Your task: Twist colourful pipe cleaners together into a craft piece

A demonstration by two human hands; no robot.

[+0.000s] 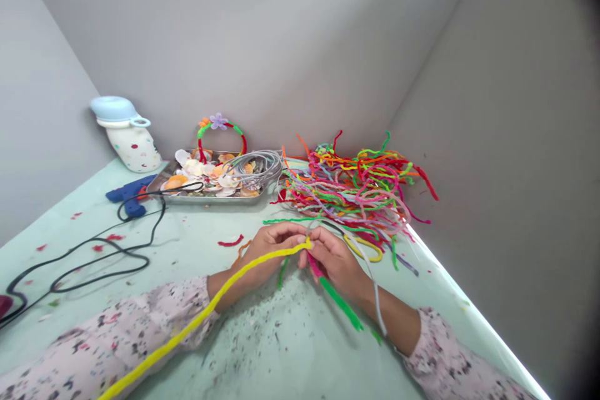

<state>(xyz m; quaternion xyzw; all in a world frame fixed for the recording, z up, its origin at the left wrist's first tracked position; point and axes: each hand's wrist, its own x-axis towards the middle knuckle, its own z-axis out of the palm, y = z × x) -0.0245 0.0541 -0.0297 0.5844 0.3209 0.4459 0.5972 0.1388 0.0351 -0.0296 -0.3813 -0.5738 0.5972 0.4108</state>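
My left hand (276,250) and my right hand (332,256) meet over the middle of the table, both closed in pinches. Between the left fingertips is the end of a long yellow pipe cleaner (187,328), which runs down to the bottom left over my left forearm. The right fingers grip a thin grey wire (372,281) that loops over the back of the hand and hangs beside the wrist. From below the right fingers a pink and green wrapped piece (338,303) sticks out toward me. The fingers partly hide where yellow, grey and pink come together.
Behind on the right lies a heap of coloured pipe cleaners (360,190). A metal tray (220,200) of shells holds a grey wire coil (262,167) and a wrapped flower hoop (241,137). At left are a blue glue gun (129,192), its black cord (100,287) and a bottle (134,147).
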